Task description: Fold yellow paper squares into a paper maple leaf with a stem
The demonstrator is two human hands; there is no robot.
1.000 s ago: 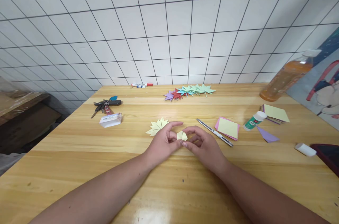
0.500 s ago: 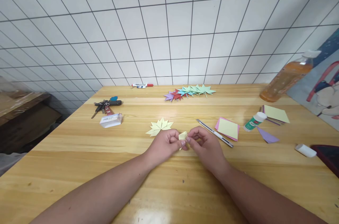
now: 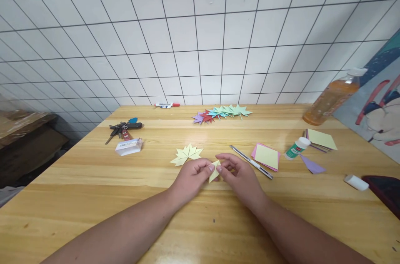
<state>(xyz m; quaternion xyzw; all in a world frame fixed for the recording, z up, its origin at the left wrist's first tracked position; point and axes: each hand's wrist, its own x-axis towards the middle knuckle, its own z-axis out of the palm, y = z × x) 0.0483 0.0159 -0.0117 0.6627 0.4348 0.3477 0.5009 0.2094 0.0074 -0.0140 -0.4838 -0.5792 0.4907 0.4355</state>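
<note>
Pale yellow folded paper point(image 3: 214, 171): small, matte, crisp creases, pointed at the near end. It sits between your two hands, over the near-middle of the surface point(image 3: 200, 230), which is glossy, light, straight-grained wood. Your left hand point(image 3: 193, 174) pinches its left edge, thumb on top; your right hand point(image 3: 239, 175) pinches its right edge, index finger stretched out past the far end. Just beyond your left hand: a flat, spiky yellow paper fan point(image 3: 186, 154). Just to the right of your right hand: slim metallic cutter point(image 3: 252, 162), then square pink and yellow sheets point(image 3: 266, 157), stacked askew.
</note>
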